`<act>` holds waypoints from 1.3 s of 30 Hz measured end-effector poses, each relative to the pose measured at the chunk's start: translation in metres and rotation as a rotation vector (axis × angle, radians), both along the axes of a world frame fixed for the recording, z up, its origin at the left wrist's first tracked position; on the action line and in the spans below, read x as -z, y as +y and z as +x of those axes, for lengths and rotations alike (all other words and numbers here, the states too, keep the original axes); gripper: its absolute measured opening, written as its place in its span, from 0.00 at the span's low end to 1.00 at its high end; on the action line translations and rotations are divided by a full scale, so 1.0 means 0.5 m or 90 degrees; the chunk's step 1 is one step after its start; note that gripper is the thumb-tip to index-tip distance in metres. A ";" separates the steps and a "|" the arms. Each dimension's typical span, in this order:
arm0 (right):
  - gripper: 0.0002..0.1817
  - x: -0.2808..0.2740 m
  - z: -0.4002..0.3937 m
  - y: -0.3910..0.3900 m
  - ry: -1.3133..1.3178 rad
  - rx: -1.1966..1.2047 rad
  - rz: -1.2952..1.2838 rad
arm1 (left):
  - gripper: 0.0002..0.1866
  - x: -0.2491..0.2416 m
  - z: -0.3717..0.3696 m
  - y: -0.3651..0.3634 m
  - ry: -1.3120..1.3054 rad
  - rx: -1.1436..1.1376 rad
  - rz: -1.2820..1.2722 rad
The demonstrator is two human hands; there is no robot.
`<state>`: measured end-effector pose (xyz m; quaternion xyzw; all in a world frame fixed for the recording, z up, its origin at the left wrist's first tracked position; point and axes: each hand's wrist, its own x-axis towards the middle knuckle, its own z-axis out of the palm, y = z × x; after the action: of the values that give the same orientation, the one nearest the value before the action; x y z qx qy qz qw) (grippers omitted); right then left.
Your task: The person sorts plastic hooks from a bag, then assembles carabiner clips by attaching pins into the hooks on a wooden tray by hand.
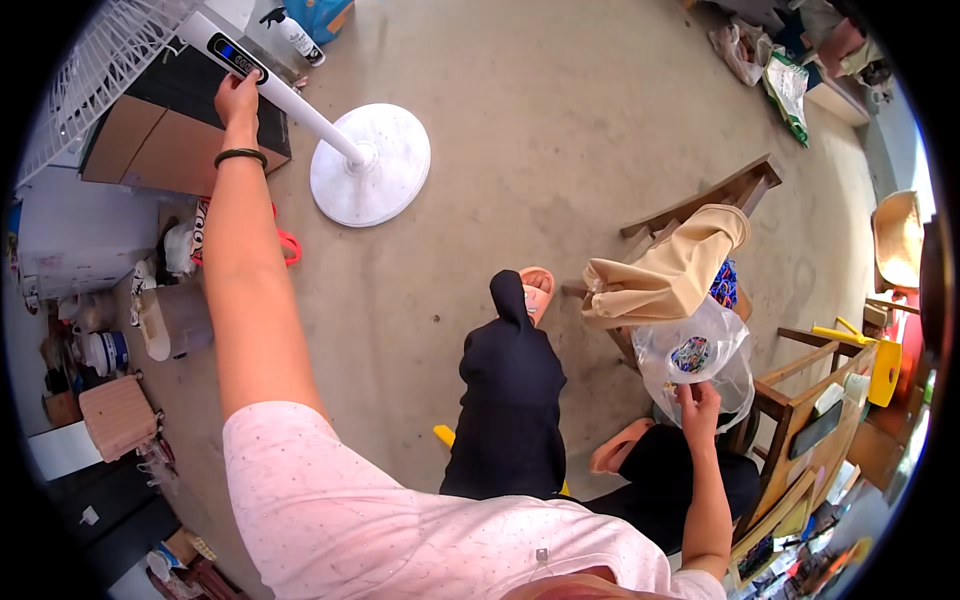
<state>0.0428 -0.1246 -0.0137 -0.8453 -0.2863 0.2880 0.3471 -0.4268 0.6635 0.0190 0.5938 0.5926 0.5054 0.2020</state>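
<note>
At the upper left, my left hand [238, 100] reaches the control panel [236, 58] of a white stand fan. Its fingers are bent and closed about the panel's lower edge, with a fingertip on the buttons. The fan's pole [310, 118] leans down to a round white base [370, 165]. At the right, my right hand [700, 403] pinches the rim of a small white bowl [686, 376]. Small multicoloured pieces [690, 353], too tiny to name, lie in the bowl. A clear plastic bag [738, 375] surrounds the bowl.
Beige cloth [665, 275] drapes over a wooden stool [700, 195] before my right knee. Beside my right arm stands a wooden table [815, 425] with a phone [816, 430] on it. A white wire rack [100, 85], a spray bottle [298, 40] and a cardboard box [140, 145] are at left.
</note>
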 end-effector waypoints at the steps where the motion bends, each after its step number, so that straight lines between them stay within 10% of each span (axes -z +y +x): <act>1: 0.07 0.001 -0.001 -0.002 -0.001 -0.006 -0.003 | 0.14 0.000 0.002 -0.003 -0.005 -0.003 0.004; 17: 0.08 0.024 -0.008 -0.025 -0.024 -0.030 -0.009 | 0.25 -0.023 -0.009 -0.029 0.135 0.026 0.026; 24: 0.07 0.028 -0.010 -0.023 -0.091 -0.085 -0.019 | 0.48 -0.267 0.120 -0.100 0.317 -0.326 0.046; 39: 0.06 0.036 -0.028 -0.042 -0.109 -0.018 -0.016 | 0.49 -0.306 0.023 0.030 0.429 -0.114 -0.005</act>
<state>0.0286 -0.1454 -0.0317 -0.8670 -0.3231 0.2230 0.3068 -0.4154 0.6784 0.1722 0.6723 0.6777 0.2940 -0.0479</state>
